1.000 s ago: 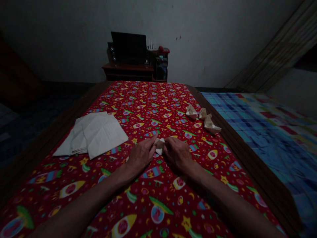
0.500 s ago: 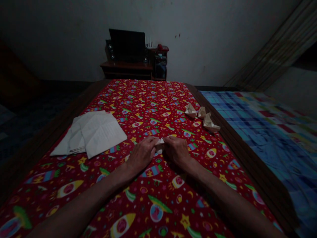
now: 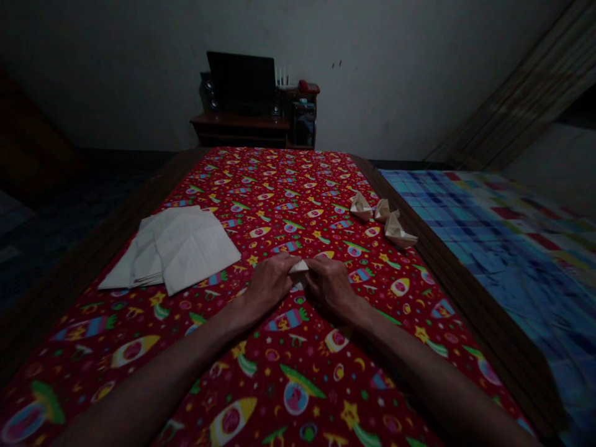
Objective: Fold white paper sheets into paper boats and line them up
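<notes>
Between my two hands is a small folded piece of white paper (image 3: 299,267), mostly covered by the fingers. My left hand (image 3: 270,279) is closed on its left side, and my right hand (image 3: 333,282) grips its right side. Both hands rest low over the red patterned cloth (image 3: 298,385). To the left lies a fanned stack of creased paper sheets (image 3: 195,248). Farther off at the right, near the cloth's edge, stand folded paper boats (image 3: 399,233), three in all, set close together.
The cloth covers a long surface with dark brown edges (image 3: 470,310). Beyond its far end, a monitor (image 3: 241,81) with speakers stands on a wooden desk (image 3: 239,127), a red telephone (image 3: 308,87) beside it. At the right lies a blue checked cover (image 3: 447,230).
The paper between my fingers has tilted or been folded, so a white triangular face now shows on top. Both hands stay in about the same place. The view has shifted slightly.
</notes>
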Motion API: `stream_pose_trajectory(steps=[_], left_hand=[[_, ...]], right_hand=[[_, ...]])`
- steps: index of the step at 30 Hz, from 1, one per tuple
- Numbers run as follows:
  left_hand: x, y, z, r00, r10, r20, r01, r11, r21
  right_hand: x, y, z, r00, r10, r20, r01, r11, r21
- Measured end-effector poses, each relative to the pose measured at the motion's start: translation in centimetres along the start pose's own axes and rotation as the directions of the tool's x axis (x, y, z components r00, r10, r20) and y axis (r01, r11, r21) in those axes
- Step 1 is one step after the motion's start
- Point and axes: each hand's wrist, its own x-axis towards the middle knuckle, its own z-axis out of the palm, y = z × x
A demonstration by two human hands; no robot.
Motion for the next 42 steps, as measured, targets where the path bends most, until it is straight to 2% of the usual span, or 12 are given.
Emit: stream_pose_trajectory(steps=[4,8,16,23,27,30,35,42], left_hand=[[0.3,0.1,-0.2,1.0,-0.023,-0.017,0.023,1.0,0.015],[0.3,0.1,-0.1,0.999,-0.048,-0.021,0.049,0.998,0.035],[0.0,0.0,0.2,0.999,-0.022,-0.044,0.022,1.0,-0.004],[-0.4,0.1,0.4,0.991,0.061,-0.116,-0.077,0.988,-0.135],[-0.5,0.1,0.6,0.99,0.094,-0.105,-0.109,0.983,-0.145],[-0.7,0.0,0.6,0.994,0.076,-0.084,-0.085,0.99,-0.109],[-1.1,-0.5,0.3,0.998,0.039,-0.04,-0.04,0.999,-0.015],[-1.6,-0.7,-0.2,0.982,0.186,0.031,-0.189,0.971,0.147]], right_hand=[[-0.2,0.0,0.5,1.0,0.003,-0.014,-0.001,0.989,0.151],[-0.2,-0.4,0.3,0.996,0.087,0.006,-0.087,0.996,0.033],[0.0,-1.0,-0.1,0.987,0.158,0.031,-0.152,0.978,-0.139],[0.2,-0.9,-0.4,0.979,0.2,0.047,-0.198,0.979,-0.04],[0.2,-0.5,0.1,0.976,0.214,0.048,-0.214,0.977,-0.01],[-0.2,-0.5,0.5,0.984,0.177,0.012,-0.176,0.984,-0.035],[-1.1,-0.8,0.3,0.999,0.01,0.03,-0.005,0.99,-0.144],[-2.0,0.8,-0.6,0.978,-0.187,0.088,0.203,0.95,-0.238]])
